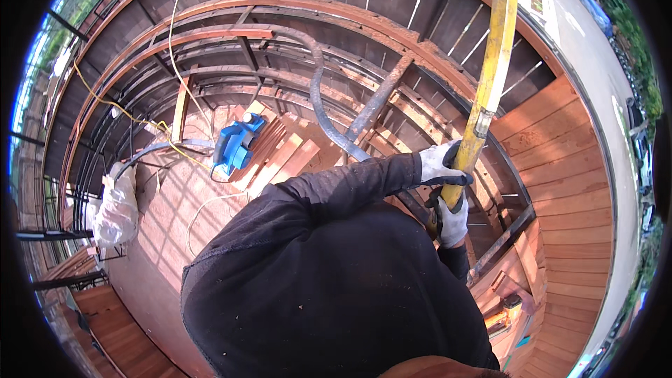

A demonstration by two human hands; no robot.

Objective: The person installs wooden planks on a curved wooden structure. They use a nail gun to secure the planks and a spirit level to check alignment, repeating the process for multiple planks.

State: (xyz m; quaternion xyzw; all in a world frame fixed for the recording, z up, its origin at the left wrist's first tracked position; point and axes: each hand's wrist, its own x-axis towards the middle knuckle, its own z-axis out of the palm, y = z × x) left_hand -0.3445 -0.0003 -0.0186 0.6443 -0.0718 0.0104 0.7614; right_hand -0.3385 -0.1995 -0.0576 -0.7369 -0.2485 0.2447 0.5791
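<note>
A long yellow bar with a metal band, apparently a spirit level (491,70), runs from the top right down to my hands. My left hand (439,166), in a white and dark glove, is closed round its lower part. Just below, my right hand (451,220), also gloved, is closed on the bar's lower end; part of its fingers is hidden. Both are over a dark metal frame (511,224) beside reddish timber boards (560,168) lining the right side.
A blue power tool (236,150) rests by loose planks (283,164) on the deck below. A white sack (115,213) hangs at the left. Curved rails (308,3), a hose (318,84) and cords (98,91) cross the structure. A staircase-like wooden section (119,329) lies lower left.
</note>
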